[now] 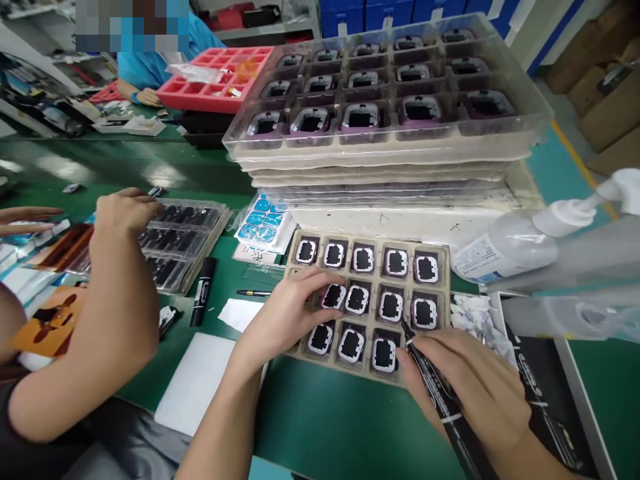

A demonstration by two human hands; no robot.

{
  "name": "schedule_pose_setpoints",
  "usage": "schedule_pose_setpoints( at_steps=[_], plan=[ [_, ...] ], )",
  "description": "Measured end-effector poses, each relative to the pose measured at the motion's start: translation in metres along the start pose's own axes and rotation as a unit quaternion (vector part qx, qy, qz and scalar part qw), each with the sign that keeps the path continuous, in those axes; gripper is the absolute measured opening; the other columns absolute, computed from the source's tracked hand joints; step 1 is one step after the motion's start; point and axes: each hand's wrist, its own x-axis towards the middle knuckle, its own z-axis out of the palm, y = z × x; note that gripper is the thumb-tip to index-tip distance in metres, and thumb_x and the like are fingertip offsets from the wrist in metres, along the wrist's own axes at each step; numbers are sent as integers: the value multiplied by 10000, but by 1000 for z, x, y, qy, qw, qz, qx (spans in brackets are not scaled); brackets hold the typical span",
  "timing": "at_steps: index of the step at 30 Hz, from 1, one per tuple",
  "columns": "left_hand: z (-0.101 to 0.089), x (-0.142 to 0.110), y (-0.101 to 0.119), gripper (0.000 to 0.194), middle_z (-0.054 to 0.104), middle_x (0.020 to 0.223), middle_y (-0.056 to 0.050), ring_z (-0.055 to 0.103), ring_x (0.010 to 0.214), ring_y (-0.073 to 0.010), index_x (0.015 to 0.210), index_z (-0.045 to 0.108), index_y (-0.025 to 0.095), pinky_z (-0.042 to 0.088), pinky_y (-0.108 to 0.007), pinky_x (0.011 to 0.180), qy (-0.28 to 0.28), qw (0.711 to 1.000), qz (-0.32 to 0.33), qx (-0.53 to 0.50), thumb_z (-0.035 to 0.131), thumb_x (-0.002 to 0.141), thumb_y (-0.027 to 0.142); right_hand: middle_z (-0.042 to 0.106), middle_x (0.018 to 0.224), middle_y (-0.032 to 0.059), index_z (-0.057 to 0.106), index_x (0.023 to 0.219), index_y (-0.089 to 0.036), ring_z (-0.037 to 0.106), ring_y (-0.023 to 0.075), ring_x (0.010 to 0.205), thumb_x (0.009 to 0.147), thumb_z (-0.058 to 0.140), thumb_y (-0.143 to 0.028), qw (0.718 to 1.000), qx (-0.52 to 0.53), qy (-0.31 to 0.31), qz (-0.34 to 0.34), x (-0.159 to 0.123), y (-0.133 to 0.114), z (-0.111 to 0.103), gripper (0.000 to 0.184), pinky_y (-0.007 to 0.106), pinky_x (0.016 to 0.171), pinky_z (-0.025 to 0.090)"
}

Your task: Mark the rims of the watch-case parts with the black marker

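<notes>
Softly square frames (357, 311) in plastic tray (375, 287)

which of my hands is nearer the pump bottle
Right. The right hand, holding a marker, is below the pump bottle in view; the left hand is farther left, at the tray.

Green worktop (310, 427), grey shelf (270, 31) behind, teal floor (549, 163) with yellow line (580, 163).
</notes>
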Motion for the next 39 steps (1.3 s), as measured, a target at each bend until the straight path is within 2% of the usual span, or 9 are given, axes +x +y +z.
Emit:
schedule_pose_setpoints(
  at_steps=[2,4,10,16,20,23,26,31,39],
  plan=[
    [-1,2,-1,447,700,1054,-19,623,865,-180,1337,720,311,492,-309,778,-40,999,-10,11,834,910,375,753,917,53,700,1053,-174,723,185,819,903,791,-34,1000,1,-7,6,2,-2,-2,225,333,766,596],
    [-1,3,-2,519,693,1058,-24,626,869,-181,1404,687,306,489,-311,791,-50,999,-17,12,830,913,391,756,926,68,712,1026,-144,724,186,844,908,798,-32,1000,-2,-24,4,4,-4,-4,184,333,805,578],
    [-3,-3,-4,486,698,993,-9,624,817,-172,1373,679,272,469,-297,748,-48,997,-51,28,810,924,405,763,910,70,737,1018,-118,719,174,827,943,789,-72,999,-6,-36,-13,3,-2,-3,102,336,833,536],
    [-2,-5,-1,462,660,885,27,621,752,-170,1357,629,288,432,-291,695,-41,995,-76,59,792,926,319,773,921,86,744,1057,-101,730,201,835,891,844,-66,998,-25,-47,-33,-4,2,1,197,365,844,537],
    [2,-7,2,435,630,877,40,601,712,-159,1358,589,309,426,-291,671,-22,994,-85,71,756,958,341,768,909,96,739,1057,-89,725,203,824,885,846,-54,998,-32,-46,-38,-5,3,0,206,370,828,534],
    [11,-8,7,318,638,904,21,609,737,-168,1274,617,277,432,-302,666,12,994,-64,88,719,989,375,772,937,99,743,1067,-94,728,208,844,884,849,-59,998,-35,-47,-36,-5,3,0,215,378,836,532],
    [26,-6,13,232,664,1010,-25,663,884,-203,1186,652,241,490,-322,718,57,994,-12,89,692,1012,389,771,933,88,745,1068,-97,729,204,841,882,856,-69,998,-35,-48,-33,-6,3,0,219,377,832,532],
    [50,-1,16,391,642,1060,-80,667,961,-263,1314,651,193,569,-396,758,72,986,26,149,724,988,395,754,889,75,742,1053,-96,728,193,814,881,852,-60,999,-23,-43,-19,-6,0,2,208,368,803,534],
    [54,0,17,355,641,1054,-91,652,959,-275,1258,649,167,588,-429,780,102,981,50,157,745,962,339,728,865,79,729,1067,-81,710,194,784,869,859,-72,998,-29,-47,-19,-8,0,4,237,368,743,549]
  ],
)
